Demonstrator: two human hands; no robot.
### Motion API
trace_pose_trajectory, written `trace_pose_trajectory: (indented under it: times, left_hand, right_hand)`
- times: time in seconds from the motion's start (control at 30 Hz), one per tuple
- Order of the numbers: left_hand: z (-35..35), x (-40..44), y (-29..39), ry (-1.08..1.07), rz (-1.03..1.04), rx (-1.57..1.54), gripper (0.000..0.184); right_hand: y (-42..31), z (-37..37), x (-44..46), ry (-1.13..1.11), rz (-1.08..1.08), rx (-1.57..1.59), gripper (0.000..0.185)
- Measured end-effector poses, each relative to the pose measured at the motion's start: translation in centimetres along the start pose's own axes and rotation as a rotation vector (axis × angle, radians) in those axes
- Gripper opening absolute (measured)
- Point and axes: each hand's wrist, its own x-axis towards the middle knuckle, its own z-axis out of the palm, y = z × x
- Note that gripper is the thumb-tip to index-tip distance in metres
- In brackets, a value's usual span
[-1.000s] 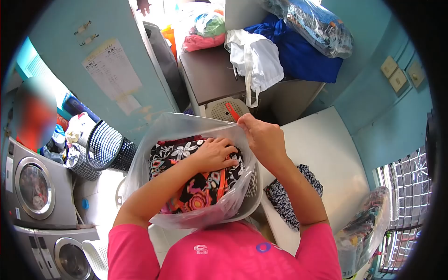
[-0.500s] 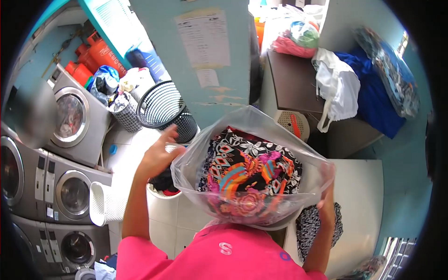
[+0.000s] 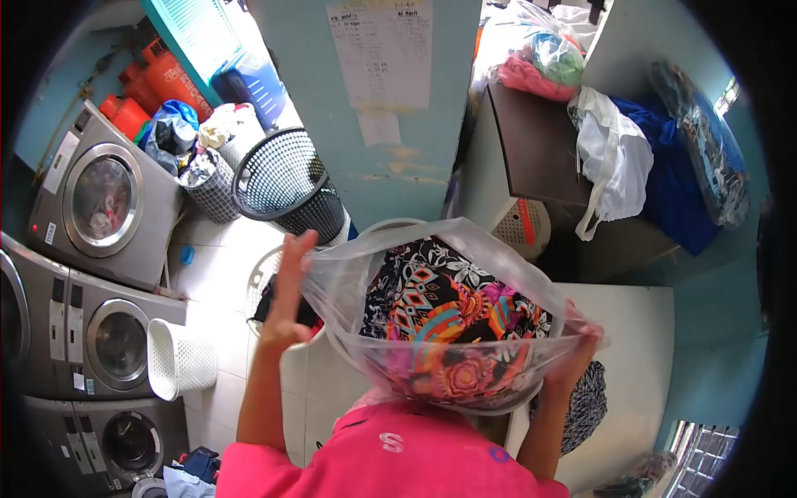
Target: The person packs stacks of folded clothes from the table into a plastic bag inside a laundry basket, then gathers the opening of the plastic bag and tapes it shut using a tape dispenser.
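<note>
A clear plastic bag (image 3: 340, 319) lies in front of my chest, its mouth spread wide. Inside it is a stack of patterned clothes (image 3: 465, 307), black and white with orange, pink and blue prints. My right hand (image 3: 581, 336) grips the bag's right rim, slightly blurred. At the left rim, my left hand (image 3: 286, 290) has its fingers stretched upward and its thumb apart, against or just beside the plastic. A black-and-white patterned cloth (image 3: 588, 407) lies on the white surface by my right forearm.
Washing machines (image 3: 120, 344) line the left side. A black basket (image 3: 286, 187) and a white basket (image 3: 178, 361) stand on the floor. A dark table (image 3: 531, 141) with a white bag (image 3: 614, 158) is at the back right. Red gas cylinders (image 3: 174, 87) stand far left.
The right hand has closed on the bag's rim and pulled it outward. My left hand has turned upright beside the left rim. The bag's mouth is stretched wider sideways, and the camera view has shifted.
</note>
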Motion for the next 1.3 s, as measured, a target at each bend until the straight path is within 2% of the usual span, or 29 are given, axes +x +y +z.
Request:
trace_pose_trajectory:
  times: [0.03, 0.1, 0.13, 0.17, 0.23, 0.27, 0.3, 0.37, 0.4, 0.43, 0.47, 0.5, 0.53, 0.77, 1.07, 1.17, 1.2, 1.23, 1.3]
  left_hand:
    - [1.1, 0.0, -1.6, -0.125, -0.039, 0.003, 0.138]
    - [4.7, 0.0, -3.9, -0.091, -0.155, -0.244, 0.140]
    - [6.0, 0.5, -4.5, 0.002, -0.148, -0.477, 0.135]
    - [7.1, 0.8, -4.6, -0.007, -0.174, -0.496, 0.135]
    - [8.0, 1.4, -4.4, 0.065, -0.317, -0.618, 0.123]
    - [8.0, 0.8, -6.1, -0.049, -0.209, -0.460, 0.089]
    - [8.4, 0.6, -6.0, -0.050, -0.223, -0.462, 0.089]
    - [10.2, 0.5, -4.7, 0.204, -0.393, -0.651, 0.051]
    - [11.2, 1.9, -3.7, 0.325, -0.175, -0.570, 0.024]
    - [10.9, 2.2, -3.6, 0.323, -0.178, -0.570, 0.024]
    - [10.3, 2.4, -3.7, 0.359, -0.165, -0.871, 0.023]
    - [9.8, 2.7, -3.6, 0.391, -0.148, -1.172, 0.028]
    - [10.1, 3.8, -1.6, 0.532, -0.236, -1.012, 0.036]
    - [9.4, 4.6, 2.2, 0.568, -0.293, -0.925, 0.036]
    - [8.3, 6.1, 6.7, 0.438, -0.154, -0.950, 0.034]
    - [9.0, 5.7, 4.7, 0.427, -0.173, -0.907, 0.035]
    - [9.6, 5.5, 3.2, 0.488, -0.259, -0.856, 0.034]
    - [10.0, 5.1, 2.0, 0.549, -0.345, -0.800, 0.034]
    - [9.9, 5.5, 1.2, 0.529, -0.323, -0.883, 0.034]
  right_hand:
    - [0.3, 0.2, 0.2, 0.004, 0.009, -0.015, 0.027]
    - [0.7, 0.3, 0.6, 0.061, 0.062, 0.079, 0.026]
    - [0.8, 0.1, 0.6, 0.186, 0.133, 0.140, 0.023]
    - [0.7, -0.1, 0.5, 0.203, 0.143, 0.113, 0.023]
    - [1.1, -0.1, 0.7, 0.001, 0.097, 0.397, 0.022]
    - [0.9, 0.3, 0.8, -0.030, 0.109, 0.489, 0.022]
    - [0.7, 1.0, 0.7, -0.022, 0.119, 0.484, 0.022]
    - [0.4, 2.0, 0.4, 0.167, 0.126, 0.464, 0.025]
    - [0.4, 1.8, 0.5, 0.173, 0.130, 0.461, 0.025]
    - [0.4, 1.5, 0.8, 0.031, 0.120, 0.501, 0.026]
    - [0.4, 1.5, 0.9, -0.115, 0.108, 0.542, 0.028]
    - [0.3, 1.8, 1.0, -0.116, 0.107, 0.545, 0.028]
    - [0.0, 2.2, 0.9, -0.093, 0.102, 0.497, 0.029]
    - [-2.4, 4.0, 0.4, -0.105, 0.069, 0.372, 0.033]
    - [-6.9, 6.3, 1.5, -0.119, 0.029, 0.450, 0.034]
    - [-4.8, 4.3, 1.2, -0.018, 0.062, 0.328, 0.034]
    - [-3.8, 4.9, 0.9, 0.099, 0.076, 0.235, 0.034]
    - [-3.3, 4.5, 0.7, 0.098, 0.066, 0.240, 0.034]
    - [-2.3, 3.8, 0.5, 0.013, 0.125, 0.258, 0.034]
